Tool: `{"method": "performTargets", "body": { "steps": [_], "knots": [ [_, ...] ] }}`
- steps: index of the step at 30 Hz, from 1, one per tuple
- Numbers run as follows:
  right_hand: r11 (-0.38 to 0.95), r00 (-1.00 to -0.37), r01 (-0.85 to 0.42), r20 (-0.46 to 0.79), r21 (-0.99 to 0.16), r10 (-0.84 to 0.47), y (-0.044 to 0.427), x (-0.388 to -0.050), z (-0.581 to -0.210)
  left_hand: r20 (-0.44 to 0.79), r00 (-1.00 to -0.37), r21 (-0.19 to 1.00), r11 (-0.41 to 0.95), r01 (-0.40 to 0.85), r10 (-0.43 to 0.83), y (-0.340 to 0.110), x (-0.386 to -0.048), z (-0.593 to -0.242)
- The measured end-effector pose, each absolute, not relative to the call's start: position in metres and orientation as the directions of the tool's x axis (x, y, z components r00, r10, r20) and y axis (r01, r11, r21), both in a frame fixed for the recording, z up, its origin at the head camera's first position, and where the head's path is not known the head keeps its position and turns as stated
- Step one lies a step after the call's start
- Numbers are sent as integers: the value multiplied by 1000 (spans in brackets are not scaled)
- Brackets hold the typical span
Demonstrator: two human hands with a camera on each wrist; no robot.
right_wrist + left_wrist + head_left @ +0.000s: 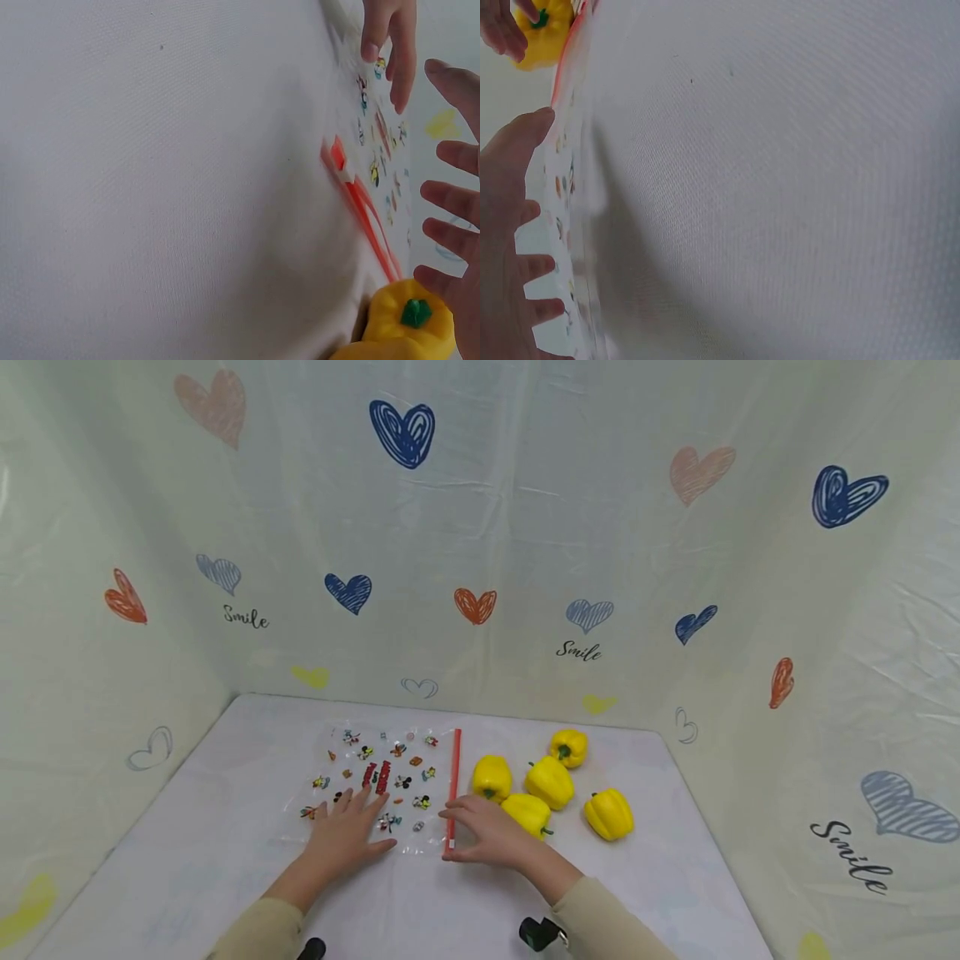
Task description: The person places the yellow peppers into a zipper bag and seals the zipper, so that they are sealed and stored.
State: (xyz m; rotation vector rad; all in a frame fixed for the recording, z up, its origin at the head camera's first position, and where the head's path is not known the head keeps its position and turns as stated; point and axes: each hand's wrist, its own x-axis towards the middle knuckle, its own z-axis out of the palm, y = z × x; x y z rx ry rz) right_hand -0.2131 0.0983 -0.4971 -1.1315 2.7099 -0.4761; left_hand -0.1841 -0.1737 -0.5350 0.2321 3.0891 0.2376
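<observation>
A clear plastic zip bag point(431, 793) printed with small cartoon figures lies flat on the table. A red zip strip point(456, 760) with a white slider point(346, 175) runs along its right edge. My left hand point(345, 831) is over the lower middle of the bag, its fingers spread. At the red strip's near end is my right hand point(495, 839), fingers extended and apart, gripping nothing. Beyond that hand sit several yellow bell peppers; the nearest pepper point(528, 814) is partly hidden by it. In the left wrist view a green-stemmed pepper point(546, 37) shows behind the right fingers.
To the right, one pepper point(609, 814) sits apart from the others, and another pepper point(568, 748) is at the back. A white cloth point(637, 902) covers the table. Heart-printed curtains point(510, 527) surround it. A black device point(538, 933) is at the right sleeve.
</observation>
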Motion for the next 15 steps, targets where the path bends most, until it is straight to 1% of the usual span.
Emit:
{"method": "performTargets", "body": {
  "steps": [7, 10, 15],
  "knots": [
    [666, -696, -664, -44, -339, -717, 93, -219, -500, -37, -991, 124, 985, 119, 125, -170, -186, -537],
    [670, -701, -655, -50, -349, -712, 90, -221, -500, -37, -993, 114, 988, 107, 111, -170, -186, -538],
    [668, -703, -645, -55, -372, -709, 87, -224, -502, -74, -994, 110, 992, 69, 77, -171, -185, -538]
  ]
}}
